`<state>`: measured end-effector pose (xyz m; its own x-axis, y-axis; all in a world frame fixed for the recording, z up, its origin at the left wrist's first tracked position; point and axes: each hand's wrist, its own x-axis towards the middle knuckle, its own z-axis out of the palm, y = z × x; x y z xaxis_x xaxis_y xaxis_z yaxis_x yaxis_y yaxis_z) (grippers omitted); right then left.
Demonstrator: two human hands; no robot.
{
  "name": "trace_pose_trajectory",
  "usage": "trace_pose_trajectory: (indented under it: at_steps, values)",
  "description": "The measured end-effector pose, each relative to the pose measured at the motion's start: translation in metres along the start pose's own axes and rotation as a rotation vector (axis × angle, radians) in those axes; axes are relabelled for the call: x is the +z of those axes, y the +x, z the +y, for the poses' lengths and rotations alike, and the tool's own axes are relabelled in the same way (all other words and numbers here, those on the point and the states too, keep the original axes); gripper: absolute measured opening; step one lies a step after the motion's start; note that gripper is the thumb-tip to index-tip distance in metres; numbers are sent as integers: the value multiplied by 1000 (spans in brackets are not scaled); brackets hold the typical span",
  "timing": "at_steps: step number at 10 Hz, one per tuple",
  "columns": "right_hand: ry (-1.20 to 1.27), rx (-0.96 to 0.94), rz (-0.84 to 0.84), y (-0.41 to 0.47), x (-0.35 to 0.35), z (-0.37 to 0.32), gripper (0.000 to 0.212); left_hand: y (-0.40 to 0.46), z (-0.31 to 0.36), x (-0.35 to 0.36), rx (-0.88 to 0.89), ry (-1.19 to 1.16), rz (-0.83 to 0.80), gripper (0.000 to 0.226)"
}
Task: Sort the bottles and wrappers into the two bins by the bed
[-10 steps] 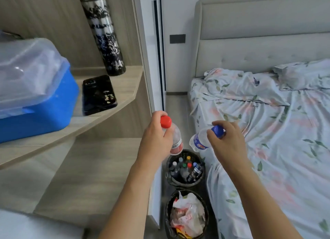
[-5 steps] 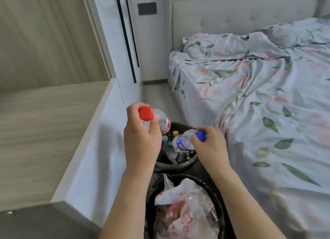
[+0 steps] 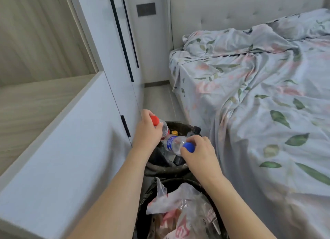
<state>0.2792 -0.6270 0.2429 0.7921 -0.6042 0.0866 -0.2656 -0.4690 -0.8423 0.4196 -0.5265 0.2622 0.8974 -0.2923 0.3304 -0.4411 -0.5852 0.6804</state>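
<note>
Holding clear plastic bottles over the far round bin (image 3: 180,125): left hand (image 3: 146,135) gripping the red-capped bottle (image 3: 160,126), right hand (image 3: 200,153) gripping the blue-capped bottle (image 3: 174,144). Crinkly wrappers (image 3: 178,208) filling the near bin (image 3: 171,182).

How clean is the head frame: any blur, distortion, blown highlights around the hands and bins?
Head view: wide-angle bowing, the cabinet edge leans and curves. Slight softness on both hands, left hand and right hand; the blue-capped bottle label is unreadable. Soft daylight, no blown highlights. The far bin interior is dark; the wrappers in the near bin show mild sheen.
</note>
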Motion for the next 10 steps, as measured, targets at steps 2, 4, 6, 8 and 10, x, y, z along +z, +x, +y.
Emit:
trace_pose_trajectory:
  at_steps: [2,4,6,8,10]
  values:
    - [-86,-28,-55,25,8,20,23,25,-38,44,-45,73,-99,34]
    - [-166,-63,-98,36,32,35,23,33,-77,58,-176,210,-185,22]
    - [-191,-99,-116,38,48,39,27,40,-82,60,-182,236,-186,21]
    - [-216,-21,-178,39,56,47,39,34,-82,57,-224,227,-173,36]
    - [-253,10,-209,33,59,51,43,18,-83,47,-181,166,-73,50]
